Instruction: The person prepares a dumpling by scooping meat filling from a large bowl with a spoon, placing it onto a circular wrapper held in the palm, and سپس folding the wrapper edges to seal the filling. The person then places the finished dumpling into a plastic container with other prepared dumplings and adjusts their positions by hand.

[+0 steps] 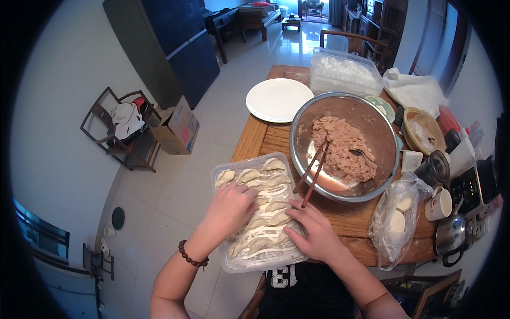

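My left hand [235,203], a beaded bracelet on its wrist, reaches over the left side of a clear plastic tray [225,261] with its fingers down among the dumplings; whether they grip one is hidden. Rows of floured dumplings [249,175] lie in the tray. My right hand [314,233] rests at the tray's right edge, thumb and fingers apart, the fingertips by a dumpling. Beyond it stands a large steel bowl [384,115] of minced filling [342,147]. A pair of wooden chopsticks [314,175] and a metal spoon [357,152] rest in the bowl.
A white oval plate [279,99] and stacked plastic boxes [346,73] stand at the far side. Along the right are a plastic bag of dough pieces [398,223], a white mug [438,204], a steel kettle [450,235] and a wicker basket [424,129]. The tray overhangs the wooden table's [253,137] left edge.
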A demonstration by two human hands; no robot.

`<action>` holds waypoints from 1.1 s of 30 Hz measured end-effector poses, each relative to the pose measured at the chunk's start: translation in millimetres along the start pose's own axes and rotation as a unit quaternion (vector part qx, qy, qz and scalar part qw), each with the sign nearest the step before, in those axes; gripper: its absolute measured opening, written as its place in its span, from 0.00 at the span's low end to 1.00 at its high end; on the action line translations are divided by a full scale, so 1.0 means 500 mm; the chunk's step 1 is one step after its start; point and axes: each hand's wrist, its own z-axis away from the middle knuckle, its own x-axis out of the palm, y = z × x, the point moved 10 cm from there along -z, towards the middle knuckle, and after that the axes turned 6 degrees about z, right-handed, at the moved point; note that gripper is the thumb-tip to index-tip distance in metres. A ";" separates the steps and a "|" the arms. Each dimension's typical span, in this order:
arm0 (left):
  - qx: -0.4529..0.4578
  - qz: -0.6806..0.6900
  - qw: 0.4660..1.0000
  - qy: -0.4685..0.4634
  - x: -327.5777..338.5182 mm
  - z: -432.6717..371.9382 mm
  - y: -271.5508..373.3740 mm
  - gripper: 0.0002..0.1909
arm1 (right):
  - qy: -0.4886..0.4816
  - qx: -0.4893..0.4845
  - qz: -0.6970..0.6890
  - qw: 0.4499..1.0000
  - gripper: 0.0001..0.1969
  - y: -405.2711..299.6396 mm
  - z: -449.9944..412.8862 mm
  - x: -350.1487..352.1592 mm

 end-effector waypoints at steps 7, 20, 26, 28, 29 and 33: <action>0.018 0.076 0.997 -0.005 -0.006 -0.036 0.042 0.13 | -0.002 -0.004 0.007 1.000 0.21 0.002 0.001 0.003; 0.055 0.069 0.994 -0.065 0.055 -0.079 0.061 0.12 | -0.004 -0.012 0.007 1.000 0.21 0.005 0.004 0.006; 0.054 0.063 0.997 -0.009 0.055 -0.096 0.054 0.12 | -0.007 -0.011 0.012 1.000 0.21 0.002 0.004 0.005; 0.055 0.078 0.995 0.005 0.050 -0.093 0.053 0.11 | -0.006 -0.013 0.007 1.000 0.21 -0.001 0.003 0.003; 0.056 0.093 0.994 0.019 0.044 -0.092 0.053 0.10 | -0.006 -0.014 0.002 1.000 0.21 -0.002 0.002 0.002; 0.018 0.112 0.993 0.043 -0.028 -0.055 0.006 0.11 | -0.007 -0.004 0.002 1.000 0.21 0.003 0.004 0.003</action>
